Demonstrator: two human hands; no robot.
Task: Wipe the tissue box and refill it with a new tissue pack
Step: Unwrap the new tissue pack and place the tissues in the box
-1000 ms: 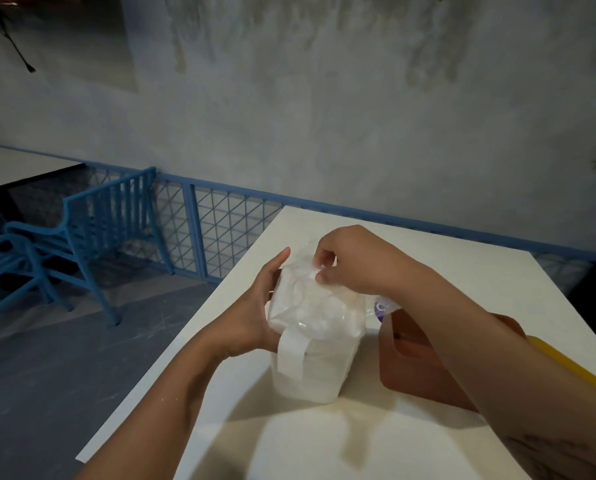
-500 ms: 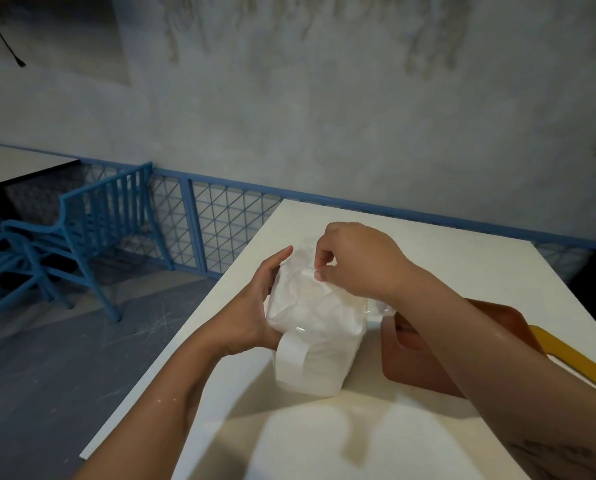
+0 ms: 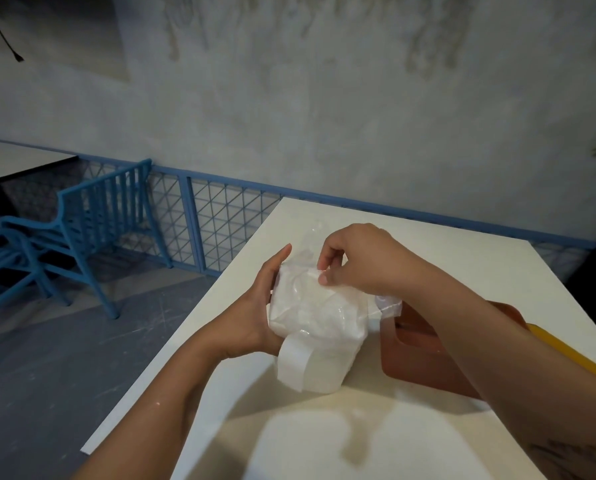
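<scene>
A white tissue pack (image 3: 315, 327) in clear plastic wrap stands on end on the white table (image 3: 376, 434). My left hand (image 3: 255, 306) grips its left side, thumb up along the edge. My right hand (image 3: 355, 261) pinches the clear plastic at the top of the pack, and loose wrap sticks up behind the fingers. The brown tissue box (image 3: 424, 355) lies on the table just right of the pack, partly hidden under my right forearm.
A yellow object (image 3: 573, 358) lies at the table's right edge behind the box. A blue chair (image 3: 68, 237) and a blue mesh railing (image 3: 220, 216) stand to the left beyond the table. A grey wall rises behind.
My right hand has drawn the plastic wrap upward at the top of the pack, loosening it. My left hand keeps its hold on the pack's side.
</scene>
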